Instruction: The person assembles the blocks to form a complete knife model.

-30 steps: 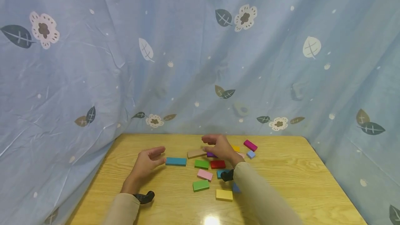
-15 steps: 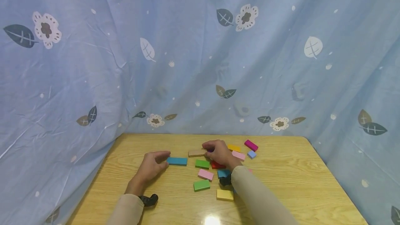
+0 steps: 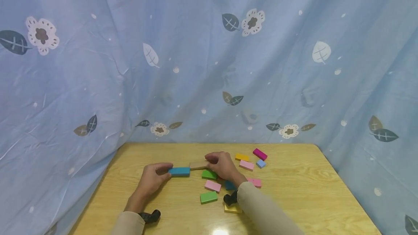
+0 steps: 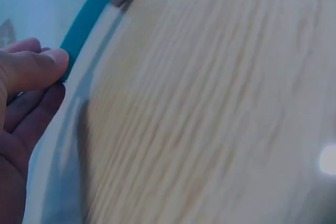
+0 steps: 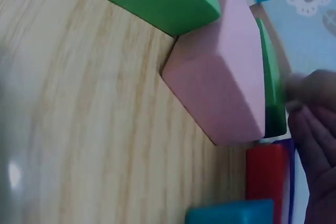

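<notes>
My left hand (image 3: 148,180) pinches the left end of a long blue block (image 3: 179,172), the thumb on its near side in the left wrist view, where the blue block (image 4: 89,27) runs up from the fingertips. Fingers and thumb of my right hand (image 3: 224,167) hold the right end of a tan wooden block (image 3: 197,165). The tan block's left end meets the blue block's right end, slightly angled to it. Just in front of the right hand lies a green block (image 3: 208,174). Red (image 5: 264,182) and purple (image 5: 289,182) blocks sit below the right hand, hidden in the head view.
Nearer me lie a pink block (image 3: 212,186), a light green block (image 3: 208,197) and a partly covered yellow block (image 3: 230,209). Beyond the right hand are orange (image 3: 242,157), pink (image 3: 246,165), magenta (image 3: 259,154) and small light blue (image 3: 261,163) blocks. A patterned curtain (image 3: 196,64) hangs behind the table.
My left hand has moved right onto the blue block's end. My right hand has come down to the tan block, which has shifted left against the blue block.
</notes>
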The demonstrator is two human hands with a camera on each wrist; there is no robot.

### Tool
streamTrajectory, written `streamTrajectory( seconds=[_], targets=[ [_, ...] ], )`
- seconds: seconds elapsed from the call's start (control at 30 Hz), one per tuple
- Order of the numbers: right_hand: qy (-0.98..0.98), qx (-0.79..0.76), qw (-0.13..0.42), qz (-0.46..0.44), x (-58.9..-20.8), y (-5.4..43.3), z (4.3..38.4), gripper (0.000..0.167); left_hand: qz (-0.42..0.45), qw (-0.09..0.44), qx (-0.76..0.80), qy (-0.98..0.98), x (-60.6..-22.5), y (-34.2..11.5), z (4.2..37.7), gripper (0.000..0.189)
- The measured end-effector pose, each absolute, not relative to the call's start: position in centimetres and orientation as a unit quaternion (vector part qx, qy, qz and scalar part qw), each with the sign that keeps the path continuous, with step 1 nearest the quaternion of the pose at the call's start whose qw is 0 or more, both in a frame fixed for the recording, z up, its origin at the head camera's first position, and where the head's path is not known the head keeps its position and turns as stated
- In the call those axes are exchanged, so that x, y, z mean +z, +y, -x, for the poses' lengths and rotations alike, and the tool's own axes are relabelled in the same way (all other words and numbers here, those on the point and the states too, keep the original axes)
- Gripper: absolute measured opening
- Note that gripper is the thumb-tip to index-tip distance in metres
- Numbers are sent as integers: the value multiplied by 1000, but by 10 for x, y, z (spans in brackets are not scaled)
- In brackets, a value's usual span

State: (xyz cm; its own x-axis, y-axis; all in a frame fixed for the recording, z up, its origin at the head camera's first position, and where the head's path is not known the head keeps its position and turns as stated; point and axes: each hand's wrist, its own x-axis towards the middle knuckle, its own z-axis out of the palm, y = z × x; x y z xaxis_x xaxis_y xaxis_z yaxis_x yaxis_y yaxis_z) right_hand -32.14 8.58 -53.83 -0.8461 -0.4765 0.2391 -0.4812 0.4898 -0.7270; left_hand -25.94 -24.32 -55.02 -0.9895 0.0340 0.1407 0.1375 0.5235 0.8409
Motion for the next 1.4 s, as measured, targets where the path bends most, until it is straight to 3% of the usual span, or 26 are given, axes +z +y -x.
streamTrajectory(
  seconds=[0.27,0.73,1.0,1.4],
  targets=[
    [-898,281,11,-338,-537,92,311,25,16,73,-514,-855,-549,-251,253,38],
    [-892,311,16,-327,-542,101,282,28,77,60,-435,-895,-556,-240,256,40],
    [-892,329,-8,-311,-548,92,280,29,75,44,-421,-903,-560,-236,253,40],
    [-901,301,10,-311,-540,89,291,27,92,67,-401,-909,-552,-233,259,39]
  ],
)
